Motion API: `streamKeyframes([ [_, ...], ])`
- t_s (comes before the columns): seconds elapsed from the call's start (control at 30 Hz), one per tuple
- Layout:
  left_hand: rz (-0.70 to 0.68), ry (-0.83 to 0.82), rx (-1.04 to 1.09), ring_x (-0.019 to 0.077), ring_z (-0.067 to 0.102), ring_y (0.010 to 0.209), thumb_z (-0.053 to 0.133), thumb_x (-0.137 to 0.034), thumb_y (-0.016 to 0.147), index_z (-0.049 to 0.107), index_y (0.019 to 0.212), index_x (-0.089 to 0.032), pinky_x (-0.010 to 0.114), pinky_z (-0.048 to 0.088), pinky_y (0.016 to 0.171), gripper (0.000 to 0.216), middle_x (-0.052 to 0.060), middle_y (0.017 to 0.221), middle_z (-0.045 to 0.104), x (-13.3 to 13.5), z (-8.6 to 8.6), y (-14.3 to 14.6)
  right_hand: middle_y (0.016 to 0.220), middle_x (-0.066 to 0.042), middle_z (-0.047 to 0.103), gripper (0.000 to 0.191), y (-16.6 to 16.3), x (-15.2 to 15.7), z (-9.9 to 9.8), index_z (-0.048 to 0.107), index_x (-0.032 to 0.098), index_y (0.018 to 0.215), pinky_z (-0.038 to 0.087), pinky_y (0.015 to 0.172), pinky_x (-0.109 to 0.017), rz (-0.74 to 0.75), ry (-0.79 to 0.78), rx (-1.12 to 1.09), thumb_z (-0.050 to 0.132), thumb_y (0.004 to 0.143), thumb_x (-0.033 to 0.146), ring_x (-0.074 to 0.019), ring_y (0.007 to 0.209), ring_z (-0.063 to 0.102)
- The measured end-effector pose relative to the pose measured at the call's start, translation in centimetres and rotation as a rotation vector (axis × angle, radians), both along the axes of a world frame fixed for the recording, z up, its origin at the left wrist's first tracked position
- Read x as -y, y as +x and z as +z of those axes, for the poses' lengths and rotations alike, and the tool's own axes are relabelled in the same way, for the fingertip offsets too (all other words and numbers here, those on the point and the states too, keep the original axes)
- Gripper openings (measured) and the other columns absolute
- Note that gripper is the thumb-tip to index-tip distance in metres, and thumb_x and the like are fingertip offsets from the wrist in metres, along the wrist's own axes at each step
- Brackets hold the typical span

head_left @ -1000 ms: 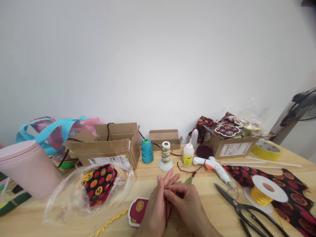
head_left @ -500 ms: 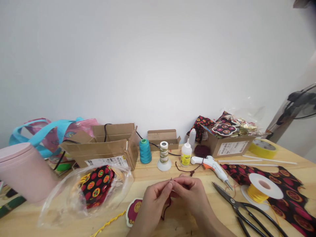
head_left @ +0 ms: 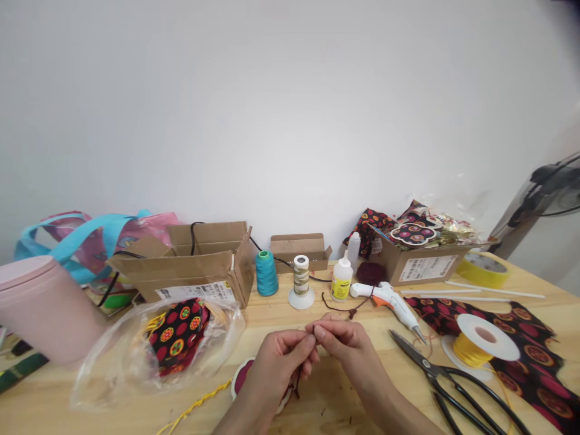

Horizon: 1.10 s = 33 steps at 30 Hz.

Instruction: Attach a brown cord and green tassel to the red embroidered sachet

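My left hand [head_left: 281, 367] and my right hand [head_left: 350, 353] meet fingertip to fingertip above the table, both pinching a thin dark red cord [head_left: 296, 385]. Part of the cord dangles below my left fingers; the pinched bit is mostly hidden. Behind my left wrist lies a dark red patch with a pale scalloped border [head_left: 240, 379], largely covered. A braided yellow cord [head_left: 199, 402] runs from it toward the front edge. Black-handled scissors [head_left: 430, 370] rest to the right of my right hand.
Behind my hands stand a teal thread cone [head_left: 266, 275], a thread spool [head_left: 301, 283], a glue bottle [head_left: 341, 279] and a white glue gun [head_left: 392, 302]. Cardboard boxes [head_left: 181, 269] line the wall. A yellow cord spool [head_left: 473, 350] sits on patterned fabric [head_left: 539, 350] at right.
My hands have shifted slightly, with the fingertips still together on the cord. My left hand now covers more of the patch. The view has tilted a little.
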<state>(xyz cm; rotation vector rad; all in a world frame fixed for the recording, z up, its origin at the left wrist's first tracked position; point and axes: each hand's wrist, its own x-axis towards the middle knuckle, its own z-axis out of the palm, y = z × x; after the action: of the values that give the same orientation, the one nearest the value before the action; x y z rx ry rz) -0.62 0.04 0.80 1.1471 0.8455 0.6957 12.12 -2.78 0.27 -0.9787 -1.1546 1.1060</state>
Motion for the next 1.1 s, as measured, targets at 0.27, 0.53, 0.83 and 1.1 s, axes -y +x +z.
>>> streamKeyframes([
  [0.27,-0.024,-0.048,0.023,0.0021,0.032,0.034,0.056,-0.034,0.067,0.057,0.05,-0.012,0.018,0.012,0.036,0.028,-0.003,0.038,0.045,0.1,0.5,-0.1,0.06,0.001,0.05,0.019,0.0,0.2,0.4,0.066,0.018,0.064,0.035,0.059,-0.023,0.005,-0.077,-0.038,0.058,0.07,0.033,-0.0106,0.058,0.046],
  [0.53,-0.022,-0.032,-0.006,0.0025,0.032,0.034,0.054,-0.032,0.067,0.054,0.048,-0.012,0.017,0.015,0.036,0.028,-0.004,0.039,0.044,0.0,0.3,-0.2,0.062,-0.001,0.052,0.019,0.0,0.1,0.3,0.068,0.017,0.069,0.038,0.064,-0.026,0.018,0.009,0.072,0.058,0.07,0.032,-0.0139,0.065,0.048],
  [0.83,-0.175,0.483,-0.258,0.0105,0.049,0.063,0.058,-0.017,0.062,0.061,0.081,-0.02,0.021,0.036,0.064,0.019,-0.005,0.065,0.057,1.0,1.7,-0.3,0.064,0.0,0.049,0.008,0.9,0.7,3.4,0.066,0.019,0.062,0.038,0.057,-0.023,-0.135,0.12,0.032,0.062,0.066,0.025,-0.0116,0.062,0.046],
  [1.1,-0.111,0.565,-0.215,0.0124,0.052,0.067,0.057,-0.024,0.065,0.06,0.09,-0.022,0.024,0.038,0.068,0.025,-0.003,0.066,0.059,1.1,3.1,-1.3,0.059,0.002,0.046,0.01,0.5,1.2,7.0,0.063,0.018,0.057,0.036,0.057,-0.022,-0.144,0.206,-0.027,0.062,0.066,0.021,-0.0097,0.059,0.043],
])
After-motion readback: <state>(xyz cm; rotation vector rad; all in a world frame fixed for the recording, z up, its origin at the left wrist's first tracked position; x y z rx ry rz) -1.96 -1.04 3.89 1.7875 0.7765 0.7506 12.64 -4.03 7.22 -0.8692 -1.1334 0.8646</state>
